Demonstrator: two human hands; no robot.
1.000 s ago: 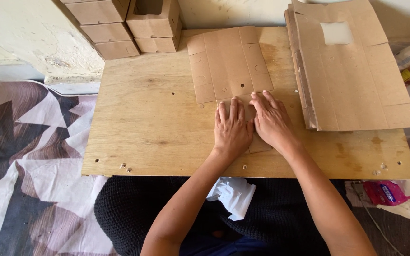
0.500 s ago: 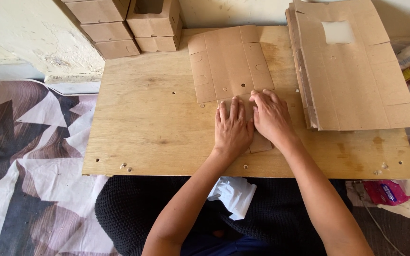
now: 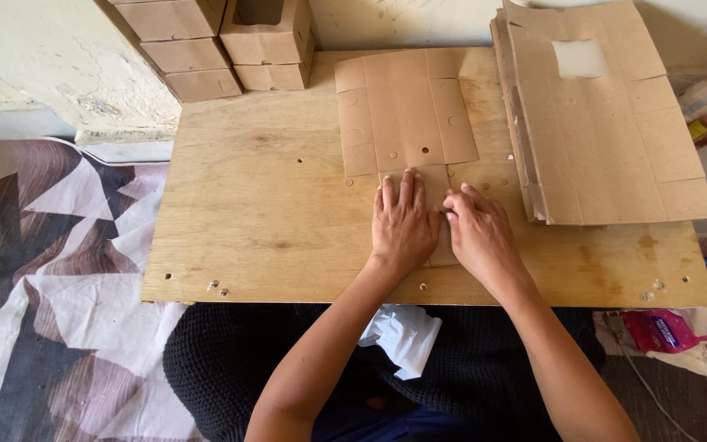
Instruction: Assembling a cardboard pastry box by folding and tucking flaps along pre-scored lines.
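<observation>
Patchwork blanket (image 3: 51, 278) at far left, off the desk (image 3: 272, 213). Folded boxes (image 3: 222, 45) stacked at upper left, out of the way. Bare plywood left of centre, room to slide. At centre, flat cardboard sheet (image 3: 407, 110), lower flap under both palms. Left hand (image 3: 404, 225) open, fingers spread flat, likely pressing a crease. Right hand (image 3: 480, 233) open too, flat beside it, thumbs nearly touching. Stack of cardboard blanks (image 3: 607, 131) at right, overhanging the desk's far edge, close by.
</observation>
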